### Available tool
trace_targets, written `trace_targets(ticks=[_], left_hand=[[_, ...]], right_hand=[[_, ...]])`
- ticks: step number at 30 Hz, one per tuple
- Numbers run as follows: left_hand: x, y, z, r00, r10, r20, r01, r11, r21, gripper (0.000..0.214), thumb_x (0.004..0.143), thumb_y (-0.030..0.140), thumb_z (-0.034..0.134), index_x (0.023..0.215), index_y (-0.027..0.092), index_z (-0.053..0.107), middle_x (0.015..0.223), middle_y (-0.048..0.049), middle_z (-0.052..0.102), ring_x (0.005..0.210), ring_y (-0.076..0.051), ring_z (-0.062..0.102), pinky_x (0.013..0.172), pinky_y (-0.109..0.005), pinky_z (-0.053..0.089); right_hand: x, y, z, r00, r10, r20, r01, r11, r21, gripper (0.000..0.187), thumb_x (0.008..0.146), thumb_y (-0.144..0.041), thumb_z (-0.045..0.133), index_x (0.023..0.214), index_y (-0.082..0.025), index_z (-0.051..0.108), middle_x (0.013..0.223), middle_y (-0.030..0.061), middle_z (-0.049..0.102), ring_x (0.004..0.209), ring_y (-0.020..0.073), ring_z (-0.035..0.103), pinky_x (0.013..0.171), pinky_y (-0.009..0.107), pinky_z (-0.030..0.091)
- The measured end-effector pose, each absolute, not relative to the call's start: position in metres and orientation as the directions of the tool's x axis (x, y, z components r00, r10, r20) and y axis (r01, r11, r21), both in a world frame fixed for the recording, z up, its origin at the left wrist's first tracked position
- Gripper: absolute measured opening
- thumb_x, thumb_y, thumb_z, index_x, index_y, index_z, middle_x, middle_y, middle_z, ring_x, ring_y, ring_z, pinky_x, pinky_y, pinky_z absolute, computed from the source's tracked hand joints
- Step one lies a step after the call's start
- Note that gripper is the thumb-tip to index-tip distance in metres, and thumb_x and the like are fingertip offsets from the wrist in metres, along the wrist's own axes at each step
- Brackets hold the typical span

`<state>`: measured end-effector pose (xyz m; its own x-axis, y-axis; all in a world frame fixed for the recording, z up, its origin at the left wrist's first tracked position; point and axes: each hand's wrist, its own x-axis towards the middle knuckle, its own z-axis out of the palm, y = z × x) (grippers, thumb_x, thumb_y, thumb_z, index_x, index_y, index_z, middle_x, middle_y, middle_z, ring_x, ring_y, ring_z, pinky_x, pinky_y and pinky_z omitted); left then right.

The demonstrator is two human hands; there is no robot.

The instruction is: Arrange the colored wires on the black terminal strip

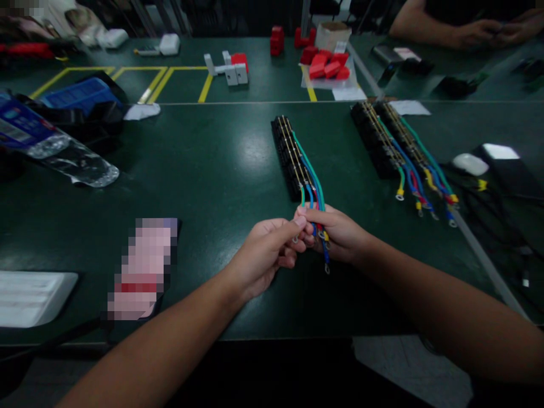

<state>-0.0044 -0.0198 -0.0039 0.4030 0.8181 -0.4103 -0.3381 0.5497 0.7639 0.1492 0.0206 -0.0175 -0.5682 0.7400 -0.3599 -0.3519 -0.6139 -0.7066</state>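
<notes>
A long black block with brass strips point(289, 150) lies on the green table in front of me. Green, blue and red wires point(315, 175) run from its near end toward my hands. My left hand point(272, 249) is closed in a pinch on a green-yellow wire, and a ring terminal point(296, 239) shows at its fingers. Around the wires, my right hand point(335, 226) is closed, its thumb and fingertips meeting those of the left. Below the right hand hang more wire ends with ring terminals point(327, 268). Parts of the fingers and wires are hidden.
To the right lie two similar wired blocks point(378, 139). A phone point(144, 266) and a white object point(34, 297) are at left, near a plastic bottle point(63, 150). Red parts point(329, 65) sit farther back. Another person's hands point(484, 34) are at far right.
</notes>
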Motion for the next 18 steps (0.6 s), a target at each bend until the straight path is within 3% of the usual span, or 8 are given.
trace_targets(ticks=[5,14,18], left_hand=[[-0.004,-0.0184,-0.0018,0.379,0.824,-0.421,-0.305,0.541,0.784,0.026,0.079,0.035,0.071,0.073,0.011,0.062,0.062,0.0003,0.058,0.046,-0.001,0.044,0.038,-0.01,0.031],[-0.008,-0.0147,-0.0009,0.499,0.753,-0.429,-0.389,0.637,0.666,0.014,0.083,0.022,0.062,0.078,0.009,0.063,0.059,0.0018,0.054,0.041,0.0,0.04,0.038,-0.009,0.029],[-0.0064,-0.0161,0.0001,0.447,0.785,-0.428,-0.36,0.596,0.718,0.016,0.082,0.025,0.064,0.075,0.011,0.061,0.061,0.0015,0.055,0.043,-0.001,0.043,0.038,-0.01,0.03]], right_hand=[[0.1493,0.0201,-0.019,-0.554,0.751,-0.359,-0.338,-0.597,-0.728,0.025,0.074,-0.03,0.075,0.068,-0.012,0.059,0.051,-0.0025,0.056,0.041,0.0061,0.052,0.041,0.014,0.044],[0.1493,0.02,-0.0159,-0.569,0.729,-0.381,-0.304,-0.617,-0.726,0.029,0.075,-0.032,0.076,0.064,-0.012,0.058,0.054,-0.0017,0.059,0.044,0.0055,0.054,0.044,0.014,0.046],[0.1493,0.02,-0.0162,-0.563,0.729,-0.39,-0.304,-0.621,-0.723,0.027,0.074,-0.031,0.076,0.067,-0.012,0.059,0.054,-0.0021,0.058,0.044,0.0059,0.054,0.045,0.015,0.046]])
